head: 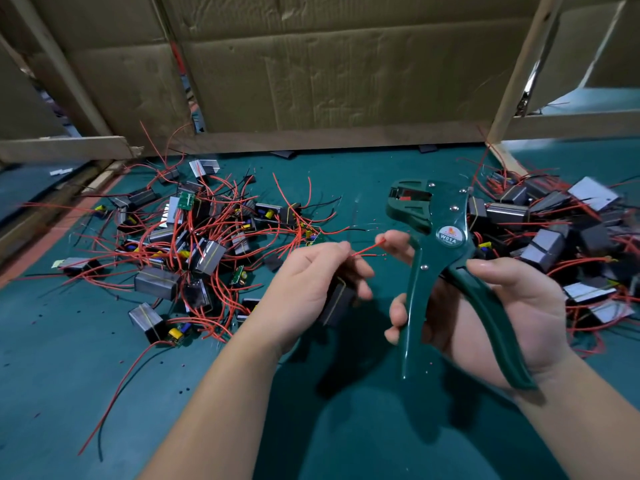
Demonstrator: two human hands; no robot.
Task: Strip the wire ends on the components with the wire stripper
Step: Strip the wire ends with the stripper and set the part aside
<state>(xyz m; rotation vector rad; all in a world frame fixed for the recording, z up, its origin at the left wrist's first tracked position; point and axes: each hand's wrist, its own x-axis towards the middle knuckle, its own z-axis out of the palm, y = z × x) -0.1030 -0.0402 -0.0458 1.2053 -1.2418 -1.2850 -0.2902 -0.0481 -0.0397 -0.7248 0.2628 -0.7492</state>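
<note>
Our left hand point(311, 275) is curling round a dark component point(337, 304). The fingers are wrapping its body while thumb and forefinger are pinching its red wire point(365, 251) close to where it leaves the hand. That wire is reaching out to the right and slightly upward, and its tip is touching the raised forefinger of our right hand point(512, 306). A thinner black wire point(375, 255) is running just beneath the red one, its end hanging free in the air.

Our right hand is clamping the green stripper point(446, 251) and holding it nearly upright. The lower fingers are wrapping round the left handle, and the palm and thumb are bearing on the right handle. The two handles are standing spread apart. We are seeing the stripper's head pointing up and to the left, above the red wire's tip and apart from it.

Both hands are hovering over the green mat point(69, 375), near each other at its middle. A left pile point(194, 244) of components tangled in red and black wires is lying beyond our left hand. A right pile point(554, 237) is lying just behind the stripper and our right hand. Creased cardboard point(329, 64) is standing along the far edge of the mat.
</note>
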